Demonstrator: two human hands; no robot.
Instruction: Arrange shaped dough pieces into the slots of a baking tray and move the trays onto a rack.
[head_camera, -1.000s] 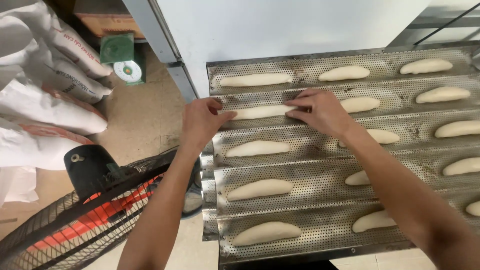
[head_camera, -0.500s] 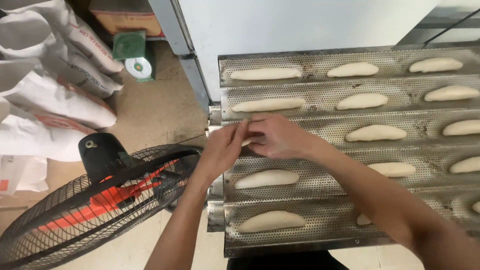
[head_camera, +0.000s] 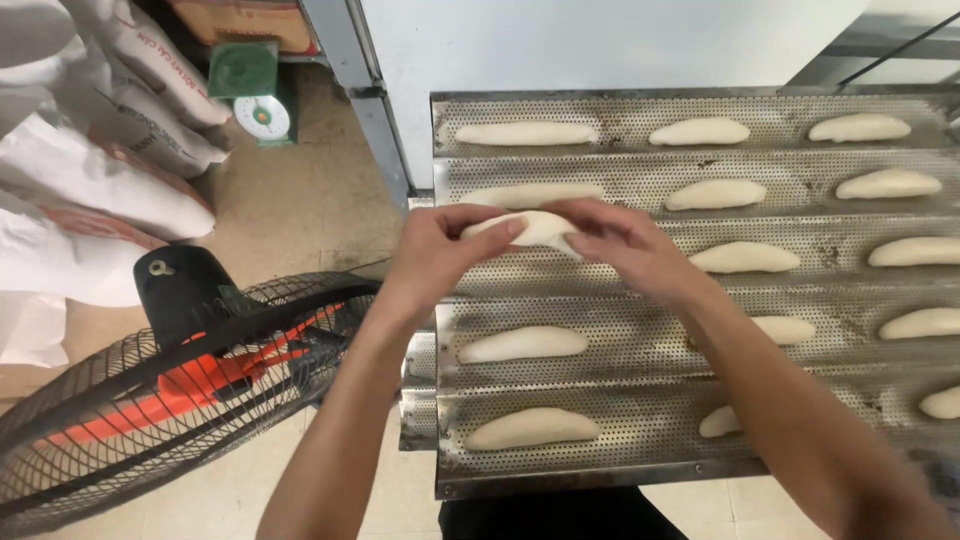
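Note:
A perforated metal baking tray (head_camera: 640, 300) with long grooves holds several pale elongated dough pieces, such as one (head_camera: 522, 344) in the fourth groove and one (head_camera: 530, 428) in the nearest groove. My left hand (head_camera: 440, 250) and my right hand (head_camera: 625, 245) together hold one dough piece (head_camera: 530, 228) lifted just above the third groove at the tray's left end. The left fingers pinch its left end and the right fingers cover its right end. My right forearm hides part of the dough pieces in the lower right grooves.
A floor fan (head_camera: 160, 390) with orange blades lies tilted at the lower left. White sacks (head_camera: 90, 170) are stacked at the left. A green weighing scale (head_camera: 255, 95) stands on the floor at the top. A white panel (head_camera: 600, 40) rises behind the tray.
Both hands moved from the second groove to the third and picked up the dough piece there. The view shifted, so the tray sits further right and the fan shows more.

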